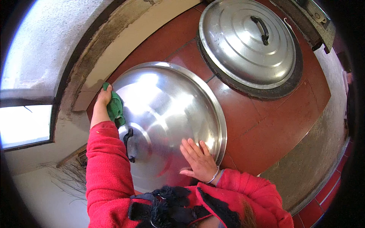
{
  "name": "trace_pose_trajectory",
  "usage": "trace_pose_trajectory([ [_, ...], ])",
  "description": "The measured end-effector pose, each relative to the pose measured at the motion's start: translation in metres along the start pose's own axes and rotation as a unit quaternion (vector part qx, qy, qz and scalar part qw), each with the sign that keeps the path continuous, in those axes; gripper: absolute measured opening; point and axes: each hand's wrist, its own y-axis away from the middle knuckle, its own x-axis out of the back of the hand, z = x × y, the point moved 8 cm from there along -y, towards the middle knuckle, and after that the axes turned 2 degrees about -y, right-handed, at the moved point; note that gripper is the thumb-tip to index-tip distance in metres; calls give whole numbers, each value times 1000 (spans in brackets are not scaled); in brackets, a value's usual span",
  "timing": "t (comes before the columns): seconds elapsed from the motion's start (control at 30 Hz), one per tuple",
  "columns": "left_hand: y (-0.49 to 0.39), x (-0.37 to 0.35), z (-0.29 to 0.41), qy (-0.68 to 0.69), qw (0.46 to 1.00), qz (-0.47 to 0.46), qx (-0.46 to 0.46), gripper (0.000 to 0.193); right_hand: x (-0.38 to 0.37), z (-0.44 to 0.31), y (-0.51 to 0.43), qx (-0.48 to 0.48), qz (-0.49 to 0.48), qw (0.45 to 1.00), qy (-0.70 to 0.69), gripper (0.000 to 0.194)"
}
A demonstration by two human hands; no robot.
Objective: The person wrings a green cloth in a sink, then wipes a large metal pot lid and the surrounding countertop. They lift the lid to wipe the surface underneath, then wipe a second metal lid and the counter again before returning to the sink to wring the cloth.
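Observation:
A large, shiny domed metal lid [171, 122] with a black handle [129, 145] lies before me on a red tiled counter. My left hand [105, 97] grips a green cloth [115, 108] at the lid's far left rim. The cloth hangs over part of that rim and lies against the metal. Palm down, my right hand [199, 159] is on the lid's near right side, its fingers apart and holding nothing. Part of the lid is hidden under my left sleeve and at the bottom by my clothing.
A second domed metal lid [248, 42], ringed and black-handled, sits on a dark round rim [256, 95] in the red tiled counter [268, 128]. A wall with a window [25, 125] borders the left. Thin dry twigs [70, 182] stand at lower left. A stone ledge [316, 25] is upper right.

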Motion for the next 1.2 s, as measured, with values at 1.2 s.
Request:
trace_pose_trajectory([
  [1.2,275,-16,168,-68,906,136,-396,51,-2,4,5,-14,60,998,-26,84],
])
